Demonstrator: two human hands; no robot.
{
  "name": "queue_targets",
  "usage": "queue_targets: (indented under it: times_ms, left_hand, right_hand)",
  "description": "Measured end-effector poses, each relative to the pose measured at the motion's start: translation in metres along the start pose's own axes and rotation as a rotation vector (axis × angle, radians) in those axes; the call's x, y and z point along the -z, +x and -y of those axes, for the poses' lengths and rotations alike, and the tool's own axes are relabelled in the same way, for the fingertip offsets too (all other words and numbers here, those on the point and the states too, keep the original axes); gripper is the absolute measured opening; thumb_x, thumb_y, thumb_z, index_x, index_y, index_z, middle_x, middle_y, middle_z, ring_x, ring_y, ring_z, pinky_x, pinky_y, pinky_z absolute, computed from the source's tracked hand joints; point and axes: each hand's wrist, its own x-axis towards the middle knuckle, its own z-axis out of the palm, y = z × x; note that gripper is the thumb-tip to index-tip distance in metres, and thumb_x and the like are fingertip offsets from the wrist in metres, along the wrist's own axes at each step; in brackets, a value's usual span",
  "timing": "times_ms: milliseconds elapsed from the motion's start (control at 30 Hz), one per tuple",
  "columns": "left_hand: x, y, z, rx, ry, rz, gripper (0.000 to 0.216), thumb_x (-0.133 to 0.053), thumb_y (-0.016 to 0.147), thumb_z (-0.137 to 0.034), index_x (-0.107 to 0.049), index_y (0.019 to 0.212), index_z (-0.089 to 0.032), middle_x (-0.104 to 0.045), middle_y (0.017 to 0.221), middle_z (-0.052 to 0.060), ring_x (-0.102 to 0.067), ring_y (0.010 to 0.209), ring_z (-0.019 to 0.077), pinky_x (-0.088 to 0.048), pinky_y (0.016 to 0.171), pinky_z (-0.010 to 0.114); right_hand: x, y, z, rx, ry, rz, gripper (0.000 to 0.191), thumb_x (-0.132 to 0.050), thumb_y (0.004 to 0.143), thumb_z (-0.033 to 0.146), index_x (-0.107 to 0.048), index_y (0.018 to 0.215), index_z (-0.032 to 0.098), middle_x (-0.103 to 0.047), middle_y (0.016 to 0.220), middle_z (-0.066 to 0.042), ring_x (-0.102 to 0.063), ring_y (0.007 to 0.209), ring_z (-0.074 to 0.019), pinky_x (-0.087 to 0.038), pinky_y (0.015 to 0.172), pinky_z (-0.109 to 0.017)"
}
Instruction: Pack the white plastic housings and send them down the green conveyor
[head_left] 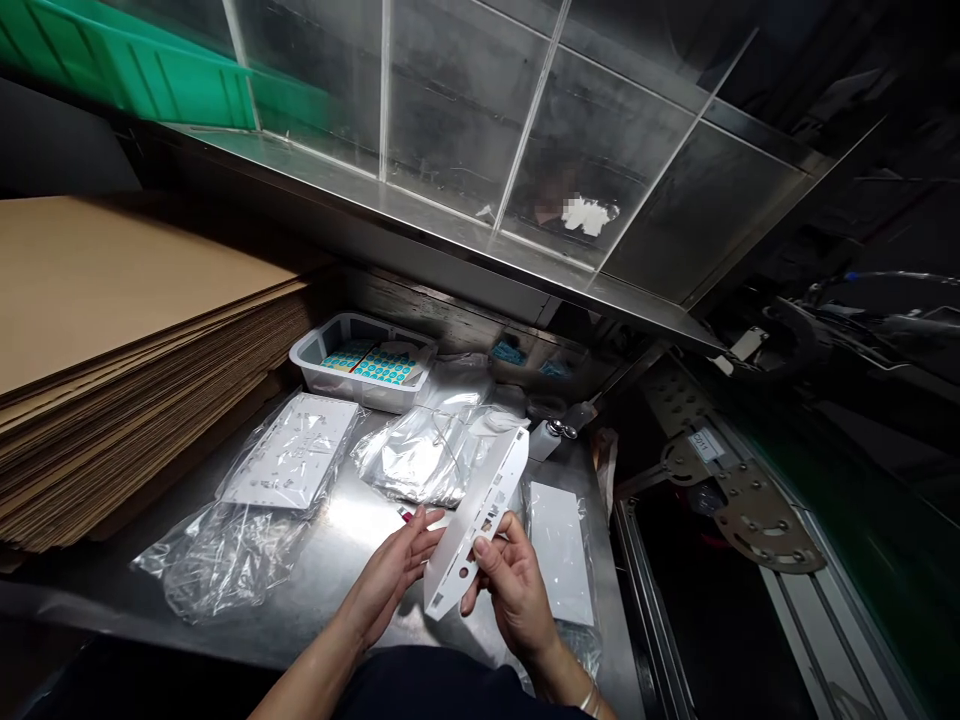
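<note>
A thin white panel [480, 520] with slots and round holes along its bent edge is held tilted above the metal table. My right hand [512, 590] grips it near its lower end, thumb on the perforated edge and fingers behind. To the panel's left is my left hand [390, 575], its fingers stretched out and apart; I cannot tell whether the fingertips touch the panel. A small red object [406, 514] shows just behind those fingertips. Right of the panel lies a white flat piece in clear plastic [559, 550].
Clear plastic bags [420, 460] lie mid-table, and a bagged white panel [296, 450] sits left. Behind stands a plastic bin [307, 345] with blue-dotted sticker sheets. Cardboard sheets [150, 400] are stacked left. A metal shelf [420, 215] overhangs the back; a green-belted conveyor [757, 540] runs right.
</note>
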Motion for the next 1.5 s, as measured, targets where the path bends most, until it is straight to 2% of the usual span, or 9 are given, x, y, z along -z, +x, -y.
queue_targets:
  times_ms: [200, 300, 400, 500, 667, 867, 1067, 1300, 1500]
  left_hand:
    - [0.005, -0.003, 0.01, -0.197, 0.177, 0.144, 0.115, -0.063, 0.054, -0.071, -0.002, 0.142, -0.03, -0.026, 0.148, 0.011, -0.021, 0.136, 0.028, -0.023, 0.107, 0.044]
    - [0.014, -0.007, 0.016, -0.188, 0.206, 0.166, 0.116, -0.068, 0.055, -0.06, 0.004, 0.142, -0.032, -0.027, 0.148, 0.008, -0.017, 0.137, 0.0298, -0.021, 0.108, 0.046]
    - [0.024, -0.013, 0.013, -0.173, 0.19, 0.09, 0.108, -0.064, 0.058, -0.058, 0.003, 0.141, -0.036, -0.03, 0.147, 0.004, -0.017, 0.137, 0.0292, -0.02, 0.108, 0.045]
    - [0.032, -0.02, 0.003, -0.14, 0.234, 0.007, 0.103, -0.061, 0.058, -0.061, -0.001, 0.139, -0.04, -0.032, 0.145, 0.005, -0.016, 0.137, 0.0293, -0.017, 0.108, 0.047]
    - [0.034, -0.026, -0.007, -0.121, 0.229, -0.035, 0.095, -0.059, 0.063, -0.056, -0.003, 0.139, -0.042, -0.032, 0.146, 0.004, -0.013, 0.138, 0.0275, -0.016, 0.108, 0.047]
    - [0.033, -0.026, -0.012, -0.167, 0.154, -0.055, 0.097, -0.062, 0.067, -0.042, -0.002, 0.142, -0.028, -0.03, 0.146, 0.013, -0.016, 0.137, 0.0255, -0.013, 0.109, 0.045]
    - [0.025, -0.026, -0.019, -0.182, 0.134, -0.062, 0.097, -0.064, 0.067, -0.038, -0.003, 0.143, -0.027, -0.033, 0.144, 0.014, -0.018, 0.136, 0.0284, -0.015, 0.108, 0.047]
    - [0.018, -0.038, -0.021, -0.139, 0.217, -0.012, 0.097, -0.062, 0.068, -0.042, -0.001, 0.142, -0.03, -0.026, 0.146, 0.014, -0.014, 0.136, 0.0308, -0.02, 0.103, 0.055]
    - [0.018, -0.04, -0.023, -0.19, 0.139, -0.077, 0.102, -0.066, 0.065, -0.038, -0.001, 0.143, -0.026, -0.026, 0.145, 0.017, -0.014, 0.137, 0.0309, -0.02, 0.106, 0.049]
  right_hand:
    - [-0.001, 0.001, -0.012, -0.014, 0.061, 0.009, 0.028, -0.057, 0.084, 0.041, -0.041, 0.09, 0.019, -0.061, 0.057, 0.004, -0.052, 0.033, -0.0079, -0.037, 0.033, -0.014]
    - [0.009, 0.016, -0.024, -0.07, 0.016, 0.091, 0.027, -0.052, 0.085, 0.045, -0.043, 0.087, 0.019, -0.058, 0.056, 0.004, -0.051, 0.033, -0.009, -0.039, 0.033, -0.017]
    - [0.039, 0.055, -0.025, 0.012, -0.397, -0.031, 0.033, -0.041, 0.088, 0.046, -0.049, 0.075, 0.017, -0.059, 0.061, -0.002, -0.056, 0.048, -0.0124, -0.044, 0.04, -0.021]
    - [0.079, 0.105, -0.019, 0.191, -0.906, -0.325, 0.016, -0.048, 0.084, 0.03, -0.057, 0.08, 0.017, -0.061, 0.084, -0.007, -0.057, 0.083, -0.0178, -0.048, 0.071, -0.029]
    - [0.112, 0.161, -0.017, 0.173, -1.023, -0.299, 0.015, -0.058, 0.065, 0.008, -0.061, 0.077, 0.017, -0.061, 0.083, -0.006, -0.051, 0.093, -0.0223, -0.037, 0.09, -0.036]
    - [0.077, 0.135, 0.005, 0.283, -0.95, -0.146, 0.016, -0.056, 0.078, 0.023, -0.061, 0.093, 0.021, -0.059, 0.098, -0.007, -0.051, 0.096, -0.0215, -0.037, 0.091, -0.037]
    - [0.006, 0.051, 0.013, 0.541, -0.879, 0.422, 0.031, -0.059, 0.08, 0.015, -0.063, 0.107, 0.03, -0.066, 0.1, -0.006, -0.054, 0.093, -0.0213, -0.04, 0.088, -0.04]
    - [0.017, 0.095, 0.031, 0.873, -1.148, 0.118, 0.015, -0.052, 0.084, 0.012, -0.065, 0.088, 0.018, -0.064, 0.083, -0.009, -0.054, 0.082, -0.0213, -0.047, 0.07, -0.036]
    - [-0.014, 0.053, 0.023, 0.891, -1.081, 0.512, 0.027, -0.051, 0.08, 0.005, -0.061, 0.102, 0.018, -0.064, 0.091, -0.007, -0.053, 0.079, -0.0179, -0.048, 0.068, -0.031]
